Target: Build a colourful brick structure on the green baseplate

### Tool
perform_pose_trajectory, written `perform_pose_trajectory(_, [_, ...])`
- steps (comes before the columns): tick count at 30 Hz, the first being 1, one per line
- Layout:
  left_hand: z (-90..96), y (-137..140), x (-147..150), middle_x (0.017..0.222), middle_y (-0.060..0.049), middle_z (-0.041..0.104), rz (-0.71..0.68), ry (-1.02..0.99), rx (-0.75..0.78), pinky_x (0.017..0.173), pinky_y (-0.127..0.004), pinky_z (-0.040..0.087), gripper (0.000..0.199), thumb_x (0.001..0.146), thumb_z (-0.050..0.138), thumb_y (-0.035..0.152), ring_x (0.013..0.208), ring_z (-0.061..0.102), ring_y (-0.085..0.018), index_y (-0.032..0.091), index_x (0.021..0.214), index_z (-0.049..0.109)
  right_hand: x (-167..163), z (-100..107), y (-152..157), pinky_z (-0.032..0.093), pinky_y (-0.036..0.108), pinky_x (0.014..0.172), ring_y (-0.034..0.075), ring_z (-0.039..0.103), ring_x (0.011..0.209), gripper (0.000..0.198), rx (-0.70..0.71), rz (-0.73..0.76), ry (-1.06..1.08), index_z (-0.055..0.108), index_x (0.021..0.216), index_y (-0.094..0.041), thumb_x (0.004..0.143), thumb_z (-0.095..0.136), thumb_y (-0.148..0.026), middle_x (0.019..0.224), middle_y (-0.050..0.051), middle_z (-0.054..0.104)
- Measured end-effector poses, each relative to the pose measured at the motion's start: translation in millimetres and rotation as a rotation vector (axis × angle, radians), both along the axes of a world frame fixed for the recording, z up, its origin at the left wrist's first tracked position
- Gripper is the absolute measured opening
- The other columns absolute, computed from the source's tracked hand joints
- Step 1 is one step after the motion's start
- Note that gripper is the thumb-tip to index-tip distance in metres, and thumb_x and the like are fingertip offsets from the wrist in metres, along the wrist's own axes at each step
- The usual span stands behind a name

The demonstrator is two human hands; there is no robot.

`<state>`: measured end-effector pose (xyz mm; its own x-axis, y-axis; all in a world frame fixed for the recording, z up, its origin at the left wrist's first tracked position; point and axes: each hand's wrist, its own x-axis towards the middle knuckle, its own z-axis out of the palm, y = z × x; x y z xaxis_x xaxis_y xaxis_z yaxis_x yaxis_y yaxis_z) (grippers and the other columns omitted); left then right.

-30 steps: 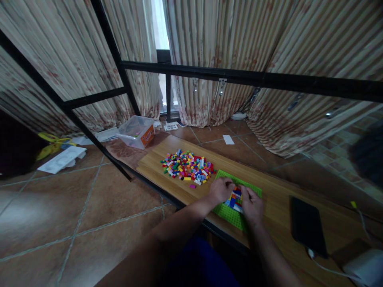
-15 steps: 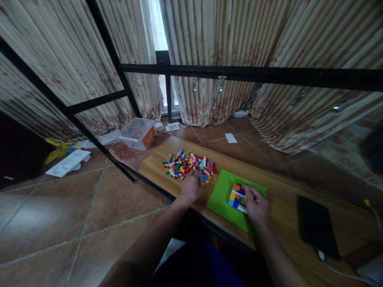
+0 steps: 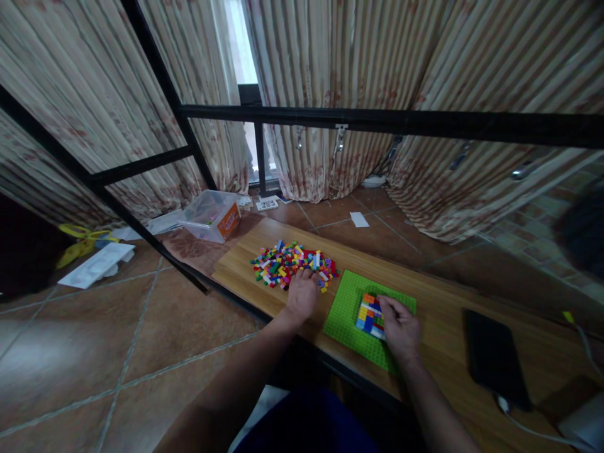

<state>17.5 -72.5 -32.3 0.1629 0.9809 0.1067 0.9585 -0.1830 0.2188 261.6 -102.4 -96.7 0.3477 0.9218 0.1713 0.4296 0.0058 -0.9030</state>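
A heap of small colourful toy bricks [image 3: 278, 267] lies on the wooden table, and my left hand [image 3: 302, 296] reaches into its near edge. Its fingers curl down among the bricks, so what they grip is hidden. To the right is a green studded baseplate [image 3: 343, 314], which carries a low, flat block of bricks [image 3: 369, 324] in orange, yellow, blue, white and red. My right hand [image 3: 400, 328] is closed at the right side of this block, thumb and fingers pinched together. The hand covers part of the block, and anything small between the fingertips cannot be made out.
A black phone [image 3: 496, 358] with a white cable lies on the table [image 3: 438, 314] at the right. Beyond the table's left end stands a clear plastic box [image 3: 207, 217] with an orange label. A black metal rail [image 3: 330, 117] crosses behind the table, before striped curtains [image 3: 377, 56].
The blue-grey brick beside my left fingertips no longer shows, and that hand's fingers are curled further over the heap. My right hand stays by the brick block. The whole view has shifted slightly.
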Motion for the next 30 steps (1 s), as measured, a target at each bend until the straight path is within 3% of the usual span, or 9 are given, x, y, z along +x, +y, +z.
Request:
perform_pose_trajectory(13, [-4.7,3.9,2.2,0.106,-0.011,0.065,0.013,0.067,0.030,0.090,-0.041,0.041,0.027,0.096,0.041,0.022,0.105,0.053,-0.027,0.018,0.099,0.068,-6.5,12.2,-3.3,0.047,0.042,0.091,0.026,0.065,0.096,0.046,-0.003,-0.030,0.022,0.075,0.094,-0.021,0.082,0.053,-0.059,0.104,0.009,0.073])
perform_pose_trajectory(24, [1.9,7.5,5.6,0.109,-0.011,0.067,-0.041,0.085,0.039,0.094,-0.043,0.039,0.027,0.095,0.046,0.031,0.109,0.053,-0.030,0.019,0.105,0.069,-6.7,13.6,-2.5,0.048,0.040,0.091,0.025,0.066,0.096,0.048,0.019,-0.035,0.113,0.074,0.091,-0.021,0.082,0.051,-0.062,0.098,0.008,0.075])
perform_pose_trajectory(30, [9.7,6.1,3.9,0.108,-0.012,0.068,-0.006,-0.004,0.080,0.095,-0.042,0.039,0.024,0.093,0.049,0.030,0.107,0.055,-0.029,0.017,0.096,0.070,-7.4,14.2,-1.8,0.049,0.041,0.090,0.025,0.067,0.094,0.047,0.020,-0.041,0.158,0.074,0.089,-0.021,0.081,0.053,-0.062,0.097,0.007,0.075])
